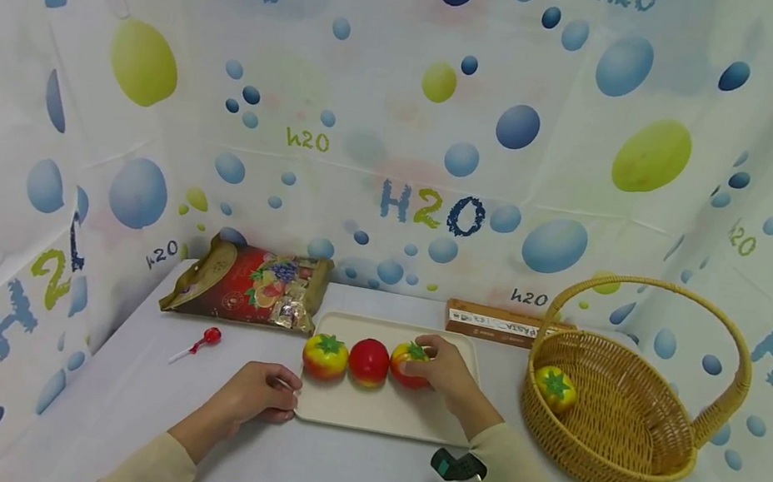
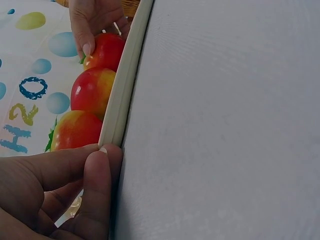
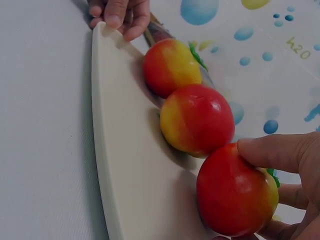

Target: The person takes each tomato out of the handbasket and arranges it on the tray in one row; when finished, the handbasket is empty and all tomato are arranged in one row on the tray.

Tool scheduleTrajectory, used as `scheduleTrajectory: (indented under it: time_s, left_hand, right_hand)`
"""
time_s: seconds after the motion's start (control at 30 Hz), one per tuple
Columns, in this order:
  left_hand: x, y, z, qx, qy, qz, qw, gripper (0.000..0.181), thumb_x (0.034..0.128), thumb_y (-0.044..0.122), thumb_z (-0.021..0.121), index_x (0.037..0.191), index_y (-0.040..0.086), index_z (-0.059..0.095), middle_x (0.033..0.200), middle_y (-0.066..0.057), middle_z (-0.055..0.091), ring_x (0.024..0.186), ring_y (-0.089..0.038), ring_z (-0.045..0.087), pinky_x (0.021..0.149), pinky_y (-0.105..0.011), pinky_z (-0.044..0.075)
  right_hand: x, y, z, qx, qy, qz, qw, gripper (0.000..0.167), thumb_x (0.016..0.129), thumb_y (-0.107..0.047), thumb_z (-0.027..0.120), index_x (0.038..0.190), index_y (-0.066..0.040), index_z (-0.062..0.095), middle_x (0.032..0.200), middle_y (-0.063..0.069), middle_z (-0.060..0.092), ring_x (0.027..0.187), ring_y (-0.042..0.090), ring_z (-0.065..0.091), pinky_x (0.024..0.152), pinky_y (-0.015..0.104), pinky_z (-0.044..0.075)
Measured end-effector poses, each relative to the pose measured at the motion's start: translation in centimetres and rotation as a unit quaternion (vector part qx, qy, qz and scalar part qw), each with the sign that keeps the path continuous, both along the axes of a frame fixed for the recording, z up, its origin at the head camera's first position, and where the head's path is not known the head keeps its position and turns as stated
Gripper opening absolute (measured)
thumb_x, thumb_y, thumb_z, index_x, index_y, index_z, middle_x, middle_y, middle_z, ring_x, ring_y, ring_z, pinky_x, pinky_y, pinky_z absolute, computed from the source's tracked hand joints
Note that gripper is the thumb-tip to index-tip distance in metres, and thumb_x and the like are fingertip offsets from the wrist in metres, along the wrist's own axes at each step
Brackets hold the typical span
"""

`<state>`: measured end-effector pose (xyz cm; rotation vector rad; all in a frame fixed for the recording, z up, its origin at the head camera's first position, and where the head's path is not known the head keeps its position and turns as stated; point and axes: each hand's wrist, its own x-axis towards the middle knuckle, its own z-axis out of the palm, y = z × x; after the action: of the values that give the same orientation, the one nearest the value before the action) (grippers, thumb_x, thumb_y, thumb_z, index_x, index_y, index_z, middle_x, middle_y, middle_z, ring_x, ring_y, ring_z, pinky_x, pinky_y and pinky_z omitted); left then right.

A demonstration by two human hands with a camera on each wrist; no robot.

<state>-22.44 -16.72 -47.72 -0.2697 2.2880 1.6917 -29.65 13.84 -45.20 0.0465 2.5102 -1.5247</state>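
Three red-and-yellow tomatoes with green leafy tops stand in a row on a cream tray (image 1: pixel 374 416). My right hand (image 1: pixel 447 373) grips the rightmost tomato (image 3: pixel 235 192), thumb on one side and fingers around the other. That tomato touches the middle tomato (image 1: pixel 369 362), which shows its plain red side in the head view. At the row's left end is another tomato (image 1: pixel 325 358). My left hand (image 1: pixel 260 391) pinches the tray's near left corner; its thumb and fingertips meet at the rim in the left wrist view.
A wicker basket (image 1: pixel 611 470) with a tall handle stands at the right, with one tomato (image 1: pixel 555 390) inside. Behind the tray are a red-and-gold packet (image 1: pixel 251 283) and a long pasta box (image 1: pixel 491 323). A red lollipop (image 1: pixel 210 336) lies at the left.
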Motion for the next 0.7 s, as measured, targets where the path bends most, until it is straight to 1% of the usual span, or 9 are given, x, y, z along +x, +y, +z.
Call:
scheduleTrajectory:
  time_s: [0.2,0.4,0.7]
  left_hand:
    - [0.09,-0.01,0.09,-0.001,0.0,0.0,1.0,0.021,0.089,0.0,0.075,0.109,0.001,0.07,0.092,-0.012,0.063,0.075,-0.018,0.065,0.07,-0.03,0.063]
    - [0.13,0.0,0.19,-0.004,0.002,0.001,1.0,0.021,0.0887,0.0,0.075,0.109,0.001,0.07,0.092,-0.012,0.064,0.074,-0.018,0.065,0.069,-0.03,0.063]
    - [0.17,0.11,0.25,-0.001,0.003,0.002,1.0,0.021,0.0883,-0.001,0.075,0.108,0.0,0.07,0.092,-0.012,0.064,0.074,-0.018,0.065,0.069,-0.03,0.063]
  right_hand:
    - [0.06,0.01,-0.19,-0.001,-0.008,-0.005,1.0,0.06,0.083,-0.014,0.082,0.138,-0.01,0.057,0.141,0.02,0.055,0.122,0.034,0.056,0.101,0.047,0.055]
    - [0.19,0.13,-0.12,0.004,-0.005,0.003,1.0,0.061,0.083,-0.015,0.082,0.138,-0.009,0.057,0.141,0.022,0.054,0.12,0.034,0.057,0.1,0.047,0.056]
    - [0.26,0.31,-0.26,-0.002,-0.011,0.005,0.9999,0.068,0.082,-0.017,0.083,0.143,-0.011,0.053,0.144,0.02,0.053,0.125,0.036,0.054,0.102,0.049,0.054]
